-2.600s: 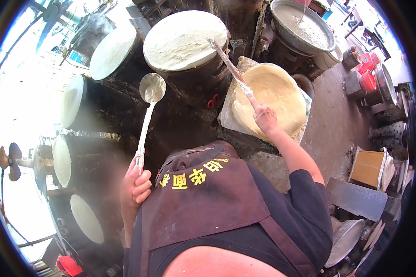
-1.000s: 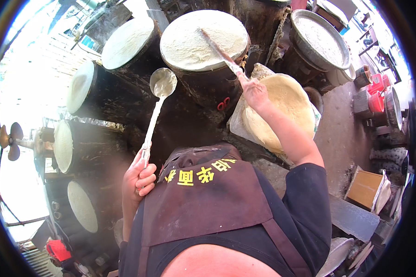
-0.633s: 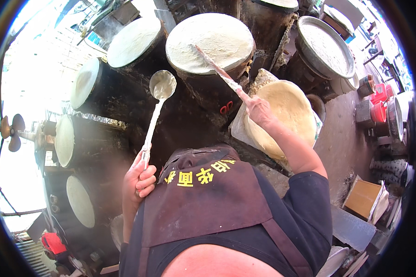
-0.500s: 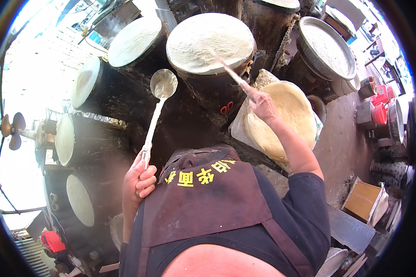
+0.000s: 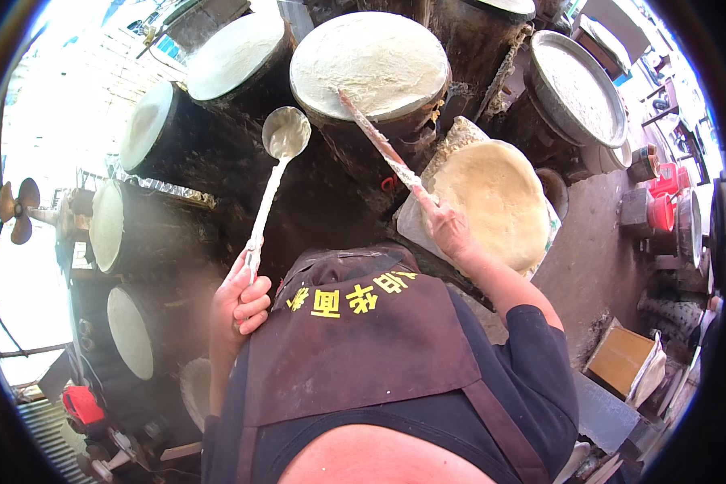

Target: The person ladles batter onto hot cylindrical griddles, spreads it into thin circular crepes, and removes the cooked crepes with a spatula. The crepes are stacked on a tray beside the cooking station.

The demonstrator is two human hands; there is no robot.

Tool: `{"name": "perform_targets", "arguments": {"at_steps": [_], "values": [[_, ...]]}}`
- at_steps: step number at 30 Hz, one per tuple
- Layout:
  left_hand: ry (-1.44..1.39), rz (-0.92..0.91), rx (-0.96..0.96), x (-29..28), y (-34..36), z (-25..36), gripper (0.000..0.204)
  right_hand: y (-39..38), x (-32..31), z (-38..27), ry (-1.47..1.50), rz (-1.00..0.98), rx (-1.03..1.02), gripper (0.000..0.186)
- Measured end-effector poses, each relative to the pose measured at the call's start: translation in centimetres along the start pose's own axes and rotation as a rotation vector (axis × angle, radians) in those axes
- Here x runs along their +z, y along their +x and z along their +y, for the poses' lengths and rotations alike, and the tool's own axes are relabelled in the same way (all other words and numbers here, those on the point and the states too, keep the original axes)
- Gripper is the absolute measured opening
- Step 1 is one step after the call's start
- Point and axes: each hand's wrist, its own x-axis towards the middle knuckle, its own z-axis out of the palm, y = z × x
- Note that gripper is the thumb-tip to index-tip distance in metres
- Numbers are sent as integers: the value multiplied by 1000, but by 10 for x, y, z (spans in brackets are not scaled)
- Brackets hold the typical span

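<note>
My left hand (image 5: 244, 306) is wrapped round the handle of a ladle (image 5: 286, 133). The ladle's bowl and handle are smeared with pale batter, and it hangs in front of the middle drum. In my right hand (image 5: 445, 232) is a flat wooden scraper (image 5: 371, 135), also caked with batter. Its tip is at the near edge of a white sheet of batter (image 5: 371, 60) spread over the round top of the middle drum; whether it touches cannot be told. Below my right hand, a basin holds a smooth mound of yellowish dough (image 5: 496, 206).
Dark drums with white-coated round tops curve round my left side, among them a far-left one (image 5: 238, 56) and a low one (image 5: 131, 332). A metal pan of white powder (image 5: 577, 89) stands at the far right. A fan (image 5: 19, 210) is at the left edge.
My right hand has drawn nearer and slightly left, bringing the scraper's tip from the middle of the batter to its near edge. My left hand still holds the ladle in about the same place.
</note>
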Motion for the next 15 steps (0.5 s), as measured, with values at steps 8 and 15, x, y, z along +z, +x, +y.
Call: {"name": "perform_targets", "arguments": {"at_steps": [8, 15], "values": [[14, -3, 9, 7, 2, -7, 39, -21, -28, -5, 302, 42, -36, 68], [-68, 53, 6, 8, -5, -20, 38, 70, -34, 19, 385, 132, 208, 61]]}}
